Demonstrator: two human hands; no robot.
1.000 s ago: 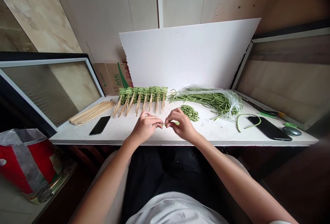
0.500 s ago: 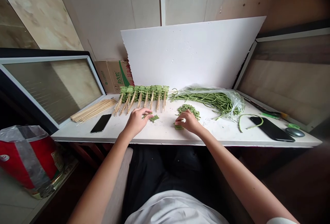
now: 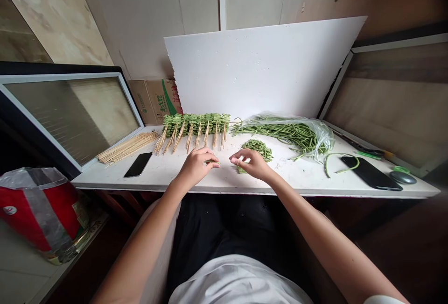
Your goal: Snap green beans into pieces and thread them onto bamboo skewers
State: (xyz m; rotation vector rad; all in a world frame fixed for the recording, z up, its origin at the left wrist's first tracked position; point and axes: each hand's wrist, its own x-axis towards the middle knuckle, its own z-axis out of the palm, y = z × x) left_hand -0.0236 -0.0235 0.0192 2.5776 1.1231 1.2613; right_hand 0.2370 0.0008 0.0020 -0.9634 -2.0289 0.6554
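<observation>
My left hand (image 3: pixel 196 167) hovers over the front of the white table, its thumb and fingers closed on cut green bean pieces; only a bit of green shows between the fingertips. Facing it, my right hand (image 3: pixel 252 164) has thumb and fingers drawn together, and what they hold, if anything, is too small to make out. Under and beside that hand lie a small row of bean pieces (image 3: pixel 241 170) and a heap of cut green beans (image 3: pixel 258 147). Behind my left hand, skewered green beans (image 3: pixel 196 124) are stacked with their bamboo ends pointing toward me.
Loose bamboo skewers (image 3: pixel 128 146) and a phone (image 3: pixel 138 165) lie at left. Long green beans (image 3: pixel 287 131) in a clear plastic bag sit at the back right. A single bean (image 3: pixel 327 166), a black phone (image 3: pixel 371 173) and a mouse-like object (image 3: pixel 403 177) are farther right.
My left hand has moved right and slightly toward me, bringing the bean pieces along. My right hand has lifted from the small row and shifted slightly left, so the hands are closer.
</observation>
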